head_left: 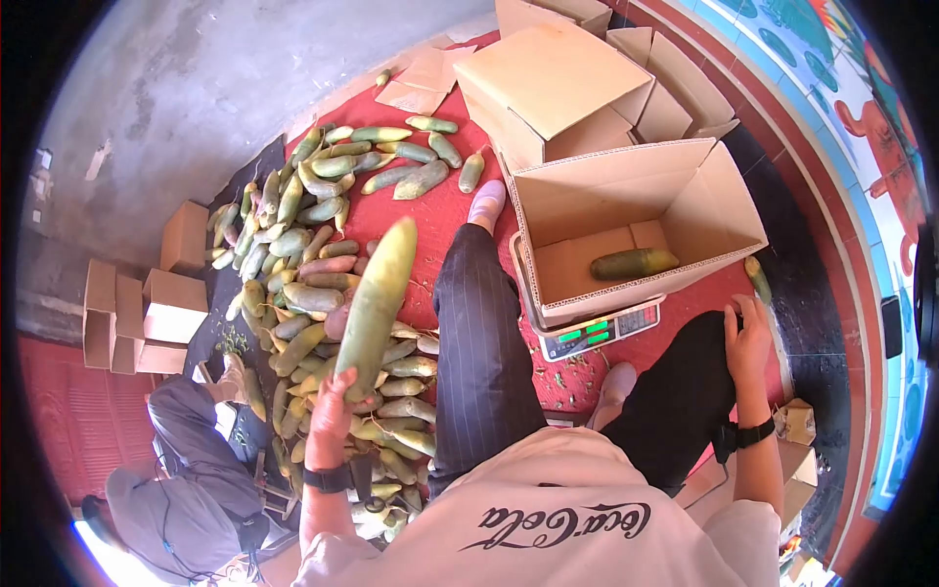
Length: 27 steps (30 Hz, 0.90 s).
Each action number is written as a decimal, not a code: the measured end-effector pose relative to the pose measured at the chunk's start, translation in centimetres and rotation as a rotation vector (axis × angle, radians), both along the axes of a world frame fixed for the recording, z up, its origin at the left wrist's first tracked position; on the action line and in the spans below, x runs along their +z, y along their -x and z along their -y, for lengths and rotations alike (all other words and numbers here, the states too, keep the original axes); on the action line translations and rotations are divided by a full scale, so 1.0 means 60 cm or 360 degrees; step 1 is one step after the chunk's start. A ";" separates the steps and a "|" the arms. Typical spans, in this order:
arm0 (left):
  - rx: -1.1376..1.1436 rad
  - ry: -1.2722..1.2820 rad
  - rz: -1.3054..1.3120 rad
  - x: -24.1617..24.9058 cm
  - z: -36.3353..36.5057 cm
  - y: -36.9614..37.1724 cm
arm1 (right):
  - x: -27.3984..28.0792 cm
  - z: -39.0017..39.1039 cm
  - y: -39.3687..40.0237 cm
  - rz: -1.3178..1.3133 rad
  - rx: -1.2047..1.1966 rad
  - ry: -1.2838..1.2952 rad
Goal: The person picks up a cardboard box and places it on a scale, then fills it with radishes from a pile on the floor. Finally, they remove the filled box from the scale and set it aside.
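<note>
My left hand [333,403] is closed around one end of a large green radish [380,293], which points up and away from me, its far end paler yellow-green. Beneath and beside it spreads a big heap of green radishes [303,254]. My right hand [749,338] is by my right knee with its fingers apart, holding nothing. In front of me an open cardboard box [675,220] sits on a digital scale [599,335] with lit green displays. A single green radish [634,263] lies on the bottom of this box.
More cardboard boxes [558,83] are piled beyond the open one. Small boxes [174,305] stand at the left by the wall. Another person [186,509] sits at the lower left beside the heap. One radish [757,279] lies on the floor right of the scale.
</note>
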State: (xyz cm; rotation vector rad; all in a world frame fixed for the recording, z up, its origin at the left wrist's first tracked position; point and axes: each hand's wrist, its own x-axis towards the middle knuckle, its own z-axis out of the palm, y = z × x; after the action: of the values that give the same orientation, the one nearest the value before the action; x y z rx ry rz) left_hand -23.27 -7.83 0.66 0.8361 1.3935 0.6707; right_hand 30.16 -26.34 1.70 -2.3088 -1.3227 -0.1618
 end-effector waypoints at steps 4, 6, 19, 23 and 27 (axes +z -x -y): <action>-0.0242 -0.0296 0.0278 0.066 -0.020 -0.056 | -0.002 0.003 0.000 0.0008 0.0048 -0.0066; -0.0390 -0.0307 0.0447 0.079 -0.024 -0.088 | -0.006 0.003 -0.003 0.0014 0.0080 -0.0070; -0.1271 -0.0028 0.0619 0.106 -0.022 -0.278 | 0.151 -0.030 0.078 0.0085 0.0438 -0.0516; -0.1626 -0.0171 0.0460 0.094 0.002 -0.285 | 0.213 -0.054 0.125 0.0678 0.0921 0.0206; -0.1783 -0.0161 0.0290 0.086 0.013 -0.273 | 0.177 -0.039 0.133 0.0269 0.1022 0.0436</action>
State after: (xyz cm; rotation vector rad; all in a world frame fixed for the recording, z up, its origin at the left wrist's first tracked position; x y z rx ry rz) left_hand -6.87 -8.60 5.81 1.4046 0.5521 -0.0662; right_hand 22.16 -23.98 12.30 -1.9758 -2.2148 0.0418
